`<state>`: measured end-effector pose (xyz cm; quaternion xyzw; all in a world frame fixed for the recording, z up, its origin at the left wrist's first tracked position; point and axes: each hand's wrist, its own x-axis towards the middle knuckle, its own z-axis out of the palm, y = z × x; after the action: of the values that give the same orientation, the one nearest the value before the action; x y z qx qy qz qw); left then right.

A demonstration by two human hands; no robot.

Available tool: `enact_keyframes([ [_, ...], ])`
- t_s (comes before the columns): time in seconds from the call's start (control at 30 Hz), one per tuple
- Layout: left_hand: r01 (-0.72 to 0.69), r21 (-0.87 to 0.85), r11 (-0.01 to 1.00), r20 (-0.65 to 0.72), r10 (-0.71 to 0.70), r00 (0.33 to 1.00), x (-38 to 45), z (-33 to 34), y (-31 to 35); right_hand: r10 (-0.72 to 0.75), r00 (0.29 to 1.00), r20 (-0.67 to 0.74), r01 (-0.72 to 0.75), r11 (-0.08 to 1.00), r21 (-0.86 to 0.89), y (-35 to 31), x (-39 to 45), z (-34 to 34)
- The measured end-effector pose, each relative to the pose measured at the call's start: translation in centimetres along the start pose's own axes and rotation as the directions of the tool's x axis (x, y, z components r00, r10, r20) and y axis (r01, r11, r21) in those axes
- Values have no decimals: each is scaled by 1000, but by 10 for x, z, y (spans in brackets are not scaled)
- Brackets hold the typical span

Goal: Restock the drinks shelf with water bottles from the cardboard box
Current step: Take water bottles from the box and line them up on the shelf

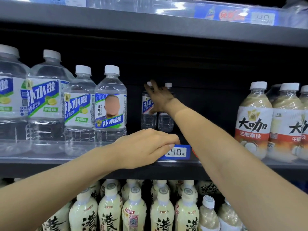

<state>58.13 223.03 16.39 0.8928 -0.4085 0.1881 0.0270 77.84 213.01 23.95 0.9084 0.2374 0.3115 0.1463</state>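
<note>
Water bottle [148,112] upright, cap up, deep in drinks shelf [100,170] gap beside second small bottle [166,120]; right hand [159,99] fingers wrap its label. Left hand [146,147] fingers pressed together on shelf edge, touching price tag [176,153]. Larger bottles [110,104] left, latte bottles [253,122] right.

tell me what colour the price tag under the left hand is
Blue, with a white panel reading 4.0; the price tag sits on the shelf edge beside the left hand, head view.
</note>
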Motion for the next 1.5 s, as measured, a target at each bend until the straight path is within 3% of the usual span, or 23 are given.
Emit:
enact_keyframes([
  [0.23,-25,12,1000,-26,25,999,1,2,-2,16,999,36,-15,999,-29,6,-5,-14],
  [0.43,-45,5,999,-38,45,998,1,2,-4,-78,996,-52,76,996,-37,0,-43,-93],
  [0.57,-44,120,992,-118,59,991,-2,5,-2,-104,973,-205,97,994,-42,-15,-102,-130],
  [0.7,-17,237,971,-267,82,960,-8,5,8,-119,910,-396,96,992,-78,-26,-184,-125],
  [0.83,-23,361,932,-314,145,938,-17,11,16,-68,898,-435,59,998,-35,-34,-262,-106],
  [1.07,-99,316,944,-388,224,894,-44,36,38,63,959,-275,-34,993,110,-70,-359,-84],
  [1.17,-163,200,966,-358,227,906,-76,78,66,82,984,-156,-54,983,174,-98,-405,-55],
  [1.33,-169,-70,983,-122,160,980,-142,190,110,60,988,144,-101,950,294,-163,-485,17],
  [1.5,67,-246,967,189,-20,982,-200,276,145,48,889,456,-240,896,374,-224,-555,87],
])
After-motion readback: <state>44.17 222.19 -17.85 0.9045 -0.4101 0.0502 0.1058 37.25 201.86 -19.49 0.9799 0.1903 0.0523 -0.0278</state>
